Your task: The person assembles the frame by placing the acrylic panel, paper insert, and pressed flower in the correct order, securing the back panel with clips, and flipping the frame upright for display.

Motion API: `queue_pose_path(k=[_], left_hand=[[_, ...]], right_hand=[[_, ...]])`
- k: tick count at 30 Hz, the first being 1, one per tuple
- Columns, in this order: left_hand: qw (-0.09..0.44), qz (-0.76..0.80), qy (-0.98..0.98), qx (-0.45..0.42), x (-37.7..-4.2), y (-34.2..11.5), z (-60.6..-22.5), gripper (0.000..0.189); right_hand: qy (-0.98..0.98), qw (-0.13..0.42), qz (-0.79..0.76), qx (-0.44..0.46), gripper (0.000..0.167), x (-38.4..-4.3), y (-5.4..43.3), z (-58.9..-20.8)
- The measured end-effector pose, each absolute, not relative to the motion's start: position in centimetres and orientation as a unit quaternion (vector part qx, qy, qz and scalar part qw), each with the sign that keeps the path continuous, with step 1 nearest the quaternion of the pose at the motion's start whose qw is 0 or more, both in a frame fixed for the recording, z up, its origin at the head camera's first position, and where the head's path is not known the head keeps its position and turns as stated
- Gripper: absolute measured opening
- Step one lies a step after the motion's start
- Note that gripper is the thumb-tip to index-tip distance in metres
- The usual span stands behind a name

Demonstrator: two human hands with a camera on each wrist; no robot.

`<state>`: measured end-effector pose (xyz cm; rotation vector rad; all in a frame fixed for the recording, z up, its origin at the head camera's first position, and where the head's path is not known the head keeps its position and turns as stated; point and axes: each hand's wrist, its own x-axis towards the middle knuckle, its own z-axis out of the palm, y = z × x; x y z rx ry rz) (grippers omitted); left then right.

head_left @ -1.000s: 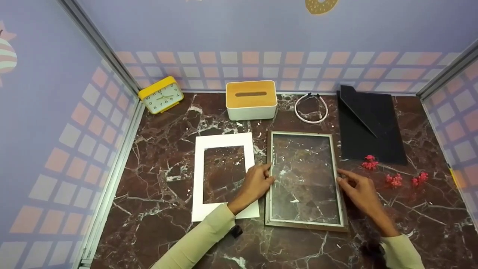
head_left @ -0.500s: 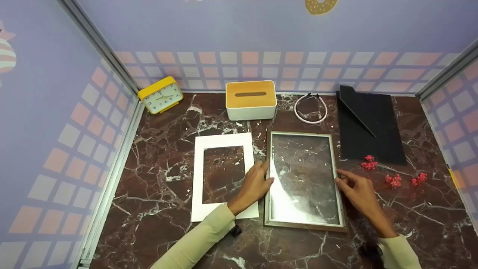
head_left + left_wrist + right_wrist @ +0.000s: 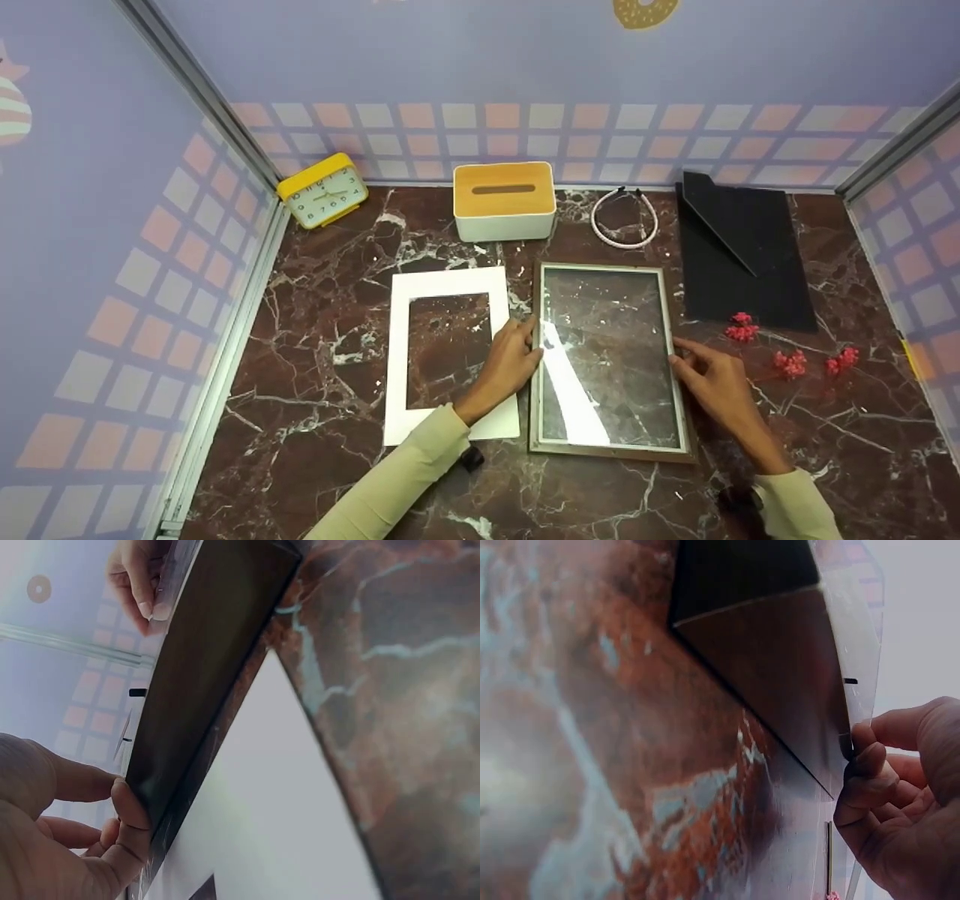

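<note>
Frame [image 3: 611, 453] with a clear pane [image 3: 619, 352] lies flat on the dark marbled desk [image 3: 315, 465], a bright glare streak running down the pane's left half in the head view. Left hand [image 3: 510, 363] has its fingers bent in narrow at the left edge and the right hand [image 3: 716, 379] does the same at the right, so both are gripping the rim around mid-height. Can't tell whether they've got just the frame or the pane's edge too.

From above you'd think it's pretty thin, but both wrist cams show a deep, dark side wall. Right wrist cam also picks up a little black tab [image 3: 850, 681] poking out at the rim, and the left one catches the right hand across the way.

Left of the frame is a white mat [image 3: 448, 283] with a cut-out window; the left hand reaches over its right side. Up right there's a black board [image 3: 750, 292] with a stand flap [image 3: 709, 206], plus three red flower sprigs [image 3: 742, 327] nearby. Along the back: yellow clock [image 3: 326, 195], tissue box [image 3: 504, 217], headband [image 3: 625, 245].
</note>
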<state>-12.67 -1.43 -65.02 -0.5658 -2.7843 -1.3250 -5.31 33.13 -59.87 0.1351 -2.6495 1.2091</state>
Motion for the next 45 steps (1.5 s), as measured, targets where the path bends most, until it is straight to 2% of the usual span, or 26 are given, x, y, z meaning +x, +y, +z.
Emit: queue_pose_path(k=[8, 19, 34, 45], left_hand=[[0.007, -0.454, -0.876, -0.160, -13.5, -1.9, -65.6, 0.067], [-0.011, -0.452, -0.881, -0.142, -14.4, -1.9, -65.5, 0.064], [-0.001, -0.467, -0.871, -0.154, -14.6, -2.2, -65.5, 0.061], [-0.001, -0.480, -0.865, -0.148, -13.8, -2.2, -63.6, 0.061]], right_hand=[[-0.910, 0.128, 0.388, 0.072, 0.031, -5.6, 32.9, -59.9], [-0.914, 0.114, 0.384, 0.066, 0.033, -6.4, 32.8, -59.8], [-0.907, 0.119, 0.401, 0.048, 0.034, -6.7, 32.5, -60.2], [-0.886, 0.166, 0.433, 0.025, 0.034, -6.6, 32.6, -60.7]])
